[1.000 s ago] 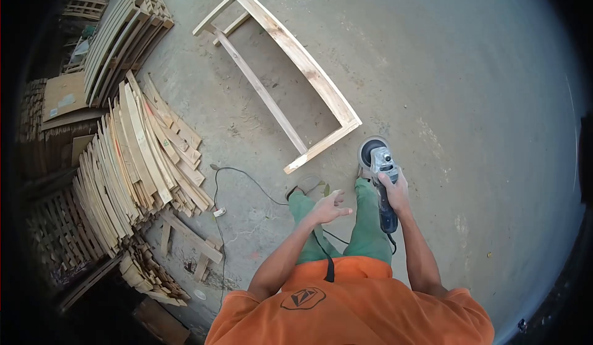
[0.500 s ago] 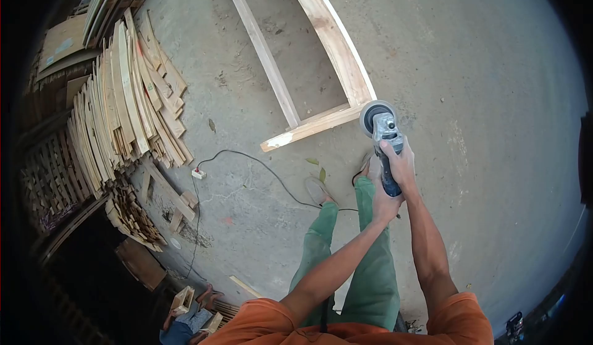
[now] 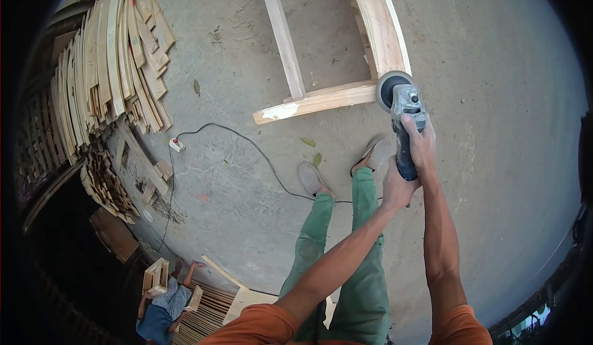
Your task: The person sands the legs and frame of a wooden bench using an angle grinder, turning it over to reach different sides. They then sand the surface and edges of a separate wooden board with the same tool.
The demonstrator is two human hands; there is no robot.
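An angle grinder [image 3: 406, 126] with a round disc is held in both hands. My left hand [image 3: 400, 187] is wrapped round the rear of its dark body, and my right hand [image 3: 422, 144] grips it nearer the head, thumb along the top. The disc [image 3: 389, 90] overlaps the corner of a pale wooden frame [image 3: 384, 33], where a long board meets the crosspiece [image 3: 321, 101]; whether it touches the wood I cannot tell. A thinner rail [image 3: 283, 39] joins the crosspiece further left.
A dark cord [image 3: 259, 153] crosses the concrete floor near my feet from a white socket block [image 3: 176, 145]. Stacked boards [image 3: 114, 54] stand at the left. Another person [image 3: 162, 311] is at the lower left beside wooden slats, near a small wooden crate [image 3: 155, 276].
The view has shifted, so the floor items and stacks sit further left and the frame further right. Both hands and the grinder appear higher and further right, with the disc still at the frame's corner.
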